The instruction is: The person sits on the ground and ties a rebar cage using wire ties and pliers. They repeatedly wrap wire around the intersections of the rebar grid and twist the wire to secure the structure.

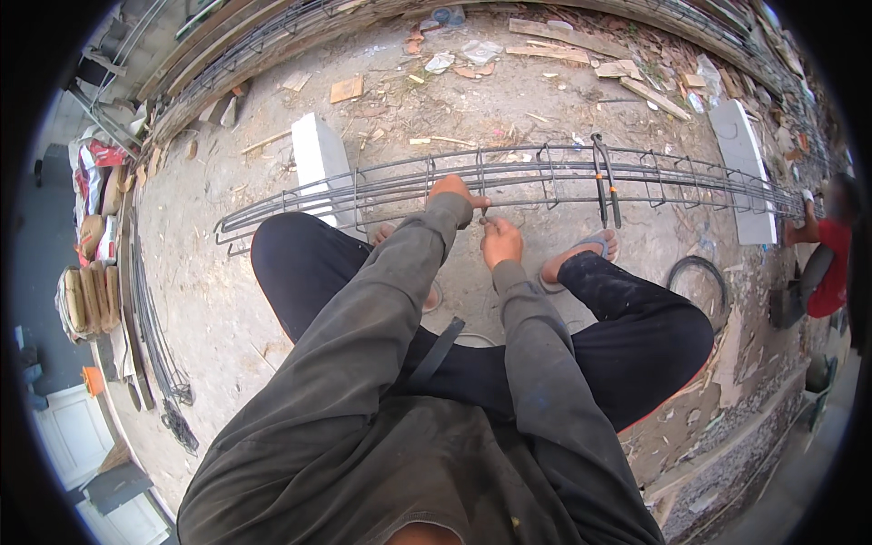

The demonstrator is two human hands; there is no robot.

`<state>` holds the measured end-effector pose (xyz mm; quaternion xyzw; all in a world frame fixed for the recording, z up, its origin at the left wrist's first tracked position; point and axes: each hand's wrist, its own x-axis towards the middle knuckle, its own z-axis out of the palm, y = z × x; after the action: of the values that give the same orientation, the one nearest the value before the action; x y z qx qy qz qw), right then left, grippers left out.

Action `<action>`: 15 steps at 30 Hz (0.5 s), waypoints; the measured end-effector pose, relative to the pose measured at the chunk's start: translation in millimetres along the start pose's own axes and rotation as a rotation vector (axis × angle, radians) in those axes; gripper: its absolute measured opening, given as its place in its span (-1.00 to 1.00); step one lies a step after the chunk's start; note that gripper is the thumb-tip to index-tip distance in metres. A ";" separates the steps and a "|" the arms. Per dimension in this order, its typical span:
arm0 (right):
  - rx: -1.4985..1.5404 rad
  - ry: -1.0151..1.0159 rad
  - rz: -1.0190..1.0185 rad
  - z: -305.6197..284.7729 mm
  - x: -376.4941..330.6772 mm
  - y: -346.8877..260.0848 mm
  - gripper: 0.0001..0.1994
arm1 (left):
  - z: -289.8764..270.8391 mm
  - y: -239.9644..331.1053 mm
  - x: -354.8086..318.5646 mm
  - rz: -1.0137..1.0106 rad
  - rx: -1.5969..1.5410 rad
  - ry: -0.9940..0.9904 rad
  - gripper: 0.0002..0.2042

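Note:
A long rebar cage (400,186) of thin bars and square stirrups stretches from left to right in front of me. My left hand (458,193) is closed over its near bars beside a stirrup, with a finger pointing right. Just below and to the right, my right hand (501,243) is closed, its fingertips meeting a small dark piece close to the near bar; what it is I cannot make out. Orange-marked end-cutting nippers (607,182) hang over the cage to the right, handles toward me.
Under the cage stand a white block (320,159) at left and a pale block (747,173) at right. A person in red (828,263) crouches at the cage's right end. A wire coil (698,277) lies by my right knee. Wood scraps (554,54) litter the far ground.

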<state>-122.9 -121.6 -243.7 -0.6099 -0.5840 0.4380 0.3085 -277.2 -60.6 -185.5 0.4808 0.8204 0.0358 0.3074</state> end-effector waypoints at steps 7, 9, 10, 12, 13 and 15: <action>0.002 -0.014 0.014 -8.8 -3.0 -19.6 -0.78 | -7.4 5.3 -9.2 -0.010 -0.271 -0.155 -0.60; -0.088 -0.008 -0.013 -12.9 -7.0 -33.9 -0.79 | -3.9 0.4 -5.0 -0.019 -0.288 -0.161 -0.66; -0.136 -0.014 0.013 -14.5 -8.3 -40.0 -0.79 | -1.1 -1.6 -3.8 0.010 -0.301 -0.142 -0.67; -0.280 -0.019 0.027 -20.3 -8.7 -52.0 -0.80 | 3.8 -6.6 -1.6 0.066 -0.327 -0.103 -0.69; -0.378 -0.011 0.021 -27.5 -7.6 -61.7 -0.81 | 5.6 -4.2 -0.9 0.073 -0.337 -0.100 -0.70; -0.539 -0.052 -0.029 -38.3 -3.7 -81.1 -0.82 | 6.3 -4.5 -3.3 0.065 -0.361 -0.079 -0.71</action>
<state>-124.3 -109.7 -154.8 -0.6504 -0.6957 0.2776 0.1262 -276.1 -67.2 -190.7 0.4451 0.7720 0.1733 0.4193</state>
